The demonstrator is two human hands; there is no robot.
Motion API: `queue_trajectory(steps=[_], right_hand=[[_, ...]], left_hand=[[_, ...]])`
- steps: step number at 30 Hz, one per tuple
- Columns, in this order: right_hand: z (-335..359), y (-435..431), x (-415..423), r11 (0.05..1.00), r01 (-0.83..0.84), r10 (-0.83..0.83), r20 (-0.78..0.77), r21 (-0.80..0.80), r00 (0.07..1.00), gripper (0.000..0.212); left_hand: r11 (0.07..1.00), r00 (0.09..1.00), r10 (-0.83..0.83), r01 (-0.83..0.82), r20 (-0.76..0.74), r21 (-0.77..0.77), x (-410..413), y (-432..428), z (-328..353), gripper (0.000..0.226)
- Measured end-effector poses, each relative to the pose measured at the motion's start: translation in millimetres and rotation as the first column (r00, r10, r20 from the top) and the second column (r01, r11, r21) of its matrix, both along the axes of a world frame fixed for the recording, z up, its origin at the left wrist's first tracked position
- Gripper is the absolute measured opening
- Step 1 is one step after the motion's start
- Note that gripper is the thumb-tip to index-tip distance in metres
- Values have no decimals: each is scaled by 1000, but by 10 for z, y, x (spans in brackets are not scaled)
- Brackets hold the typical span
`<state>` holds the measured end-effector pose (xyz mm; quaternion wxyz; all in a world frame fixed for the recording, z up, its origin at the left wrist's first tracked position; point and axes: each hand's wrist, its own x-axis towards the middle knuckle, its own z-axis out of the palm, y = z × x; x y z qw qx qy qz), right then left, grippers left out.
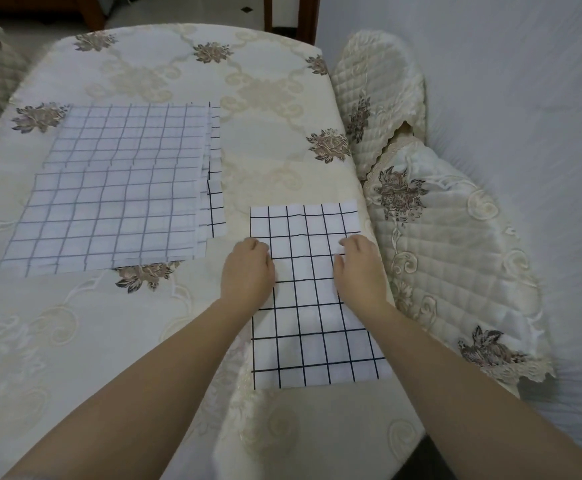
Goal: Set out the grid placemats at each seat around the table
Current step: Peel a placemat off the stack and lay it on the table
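A: Head view: left hand (248, 268) and right hand (360, 268), fingers curled, pinch the side edges of one placemat (312, 323) at the right of the table (265, 161).
B: Thin and floppy, I'd guess, so grab corners. The stack (116, 188) sits farther left.

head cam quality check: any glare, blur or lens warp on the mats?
Head view: soft, even light, no glare or hard shadows; wide-angle lens bows the table edge; grid lines are crisp on the placemat gripped by the left hand and right hand, and paler on the stack.
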<state>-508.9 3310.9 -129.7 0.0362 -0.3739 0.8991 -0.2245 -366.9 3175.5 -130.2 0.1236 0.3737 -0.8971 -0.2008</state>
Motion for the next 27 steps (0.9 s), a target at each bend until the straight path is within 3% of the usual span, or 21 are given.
queue_trajectory(steps=[5, 9, 12, 18, 21, 24, 27], right_hand=[[-180, -628, 10, 934, -307, 308, 25, 184, 951, 46], [-317, -849, -38, 868, -350, 355, 52, 352, 933, 54], [-396, -808, -83, 865, -315, 321, 50, 391, 946, 56], [-502, -471, -292, 929, -179, 206, -50, 323, 977, 74], [-487, -331, -416, 935, -139, 156, -27, 328, 987, 65], [-446, -255, -399, 944, -72, 73, 10, 323, 997, 64], [-359, -137, -83, 974, -94, 99, -17, 207, 995, 69]], left_hand=[[988, 967, -144, 151, 209, -19, -390, -109, -249, 49], [989, 945, -142, 149, 294, -4, -513, -127, -374, 56], [991, 950, -111, 128, 292, -41, -474, -115, -454, 55], [990, 945, -73, 107, 318, -92, -414, -102, -500, 65], [993, 937, -88, 111, 339, -50, -433, -119, -466, 68], [997, 958, -67, 58, 278, 40, -409, -126, -355, 67], [998, 980, -65, 66, 189, -2, -264, 21, -252, 63]])
